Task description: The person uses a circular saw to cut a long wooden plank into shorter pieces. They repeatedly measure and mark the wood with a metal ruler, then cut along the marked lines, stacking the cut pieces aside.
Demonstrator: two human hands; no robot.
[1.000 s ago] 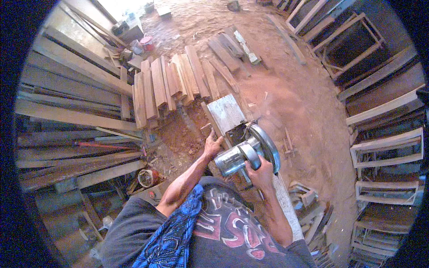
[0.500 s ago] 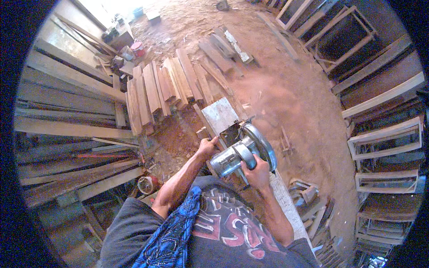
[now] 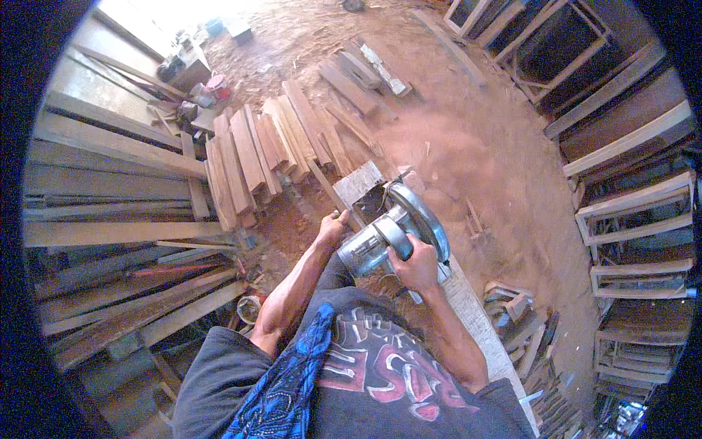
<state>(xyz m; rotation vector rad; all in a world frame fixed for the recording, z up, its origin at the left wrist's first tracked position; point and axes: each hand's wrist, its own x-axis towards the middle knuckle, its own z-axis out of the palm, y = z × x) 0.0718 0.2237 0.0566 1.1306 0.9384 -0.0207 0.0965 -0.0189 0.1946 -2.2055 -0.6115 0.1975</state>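
Observation:
My right hand [image 3: 417,265] is wrapped round the rear handle of a silvery circular saw [image 3: 371,245] with a curved blade guard. The saw sits on a long board with a whitish, worn face [image 3: 358,183]. Part of this board shows beyond the saw, and a longer stretch runs back past my right forearm. At the saw's left, my left hand [image 3: 333,227] is closed on the board's near left edge, thumb on top; its other fingers are partly hidden. The blade is out of sight under the guard.
A row of cut timber pieces [image 3: 248,150] lies on the dusty ground ahead. Long planks [image 3: 117,234] are stacked at the left. Wooden frames [image 3: 636,208] lean along the right side. Offcuts [image 3: 512,304] lie right of the board, and reddish dust hangs ahead.
The saw and my right hand have moved a little forward along the board, so less of its whitish face shows ahead. My left hand keeps its hold. The view has tilted slightly.

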